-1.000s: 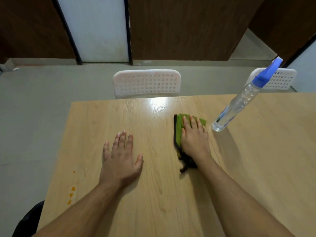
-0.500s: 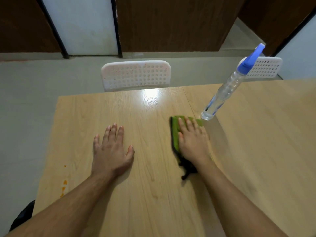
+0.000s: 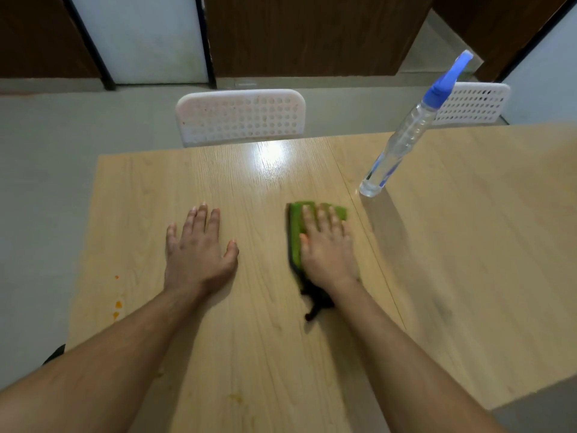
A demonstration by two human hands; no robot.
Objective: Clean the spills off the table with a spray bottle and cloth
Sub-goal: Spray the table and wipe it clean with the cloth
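Two hands lay flat on the wooden counter [image 3: 468,245]. The green cloth [image 3: 296,226] sat under the right hand [image 3: 326,248], its folded green edge showing past the fingertips and along the thumb side, with a dark corner trailing out beside the wrist. The spray bottle [image 3: 402,142], clear with a blue trigger head, stood on the counter beyond and to the right of that hand, near the cloth but not touching it. The left hand [image 3: 198,250] rested well apart from the cloth, on bare wood to its left.

The right hand pressed down on the cloth with fingers straight and close together, palm on the fabric; it looked slightly blurred. The left hand was spread, fingers extended and thumb out to the side, palm down on the counter and holding nothing.

Several small orange spills [image 3: 117,304] marked the counter near its left edge, and fainter spots [image 3: 234,398] lay between the forearms close to the near edge. Two white perforated chairs [image 3: 240,115] stood at the far side.

Compared with half a second earlier, the cloth and right hand sat a little farther from the base of the bottle, and the left hand kept the same flat pose.
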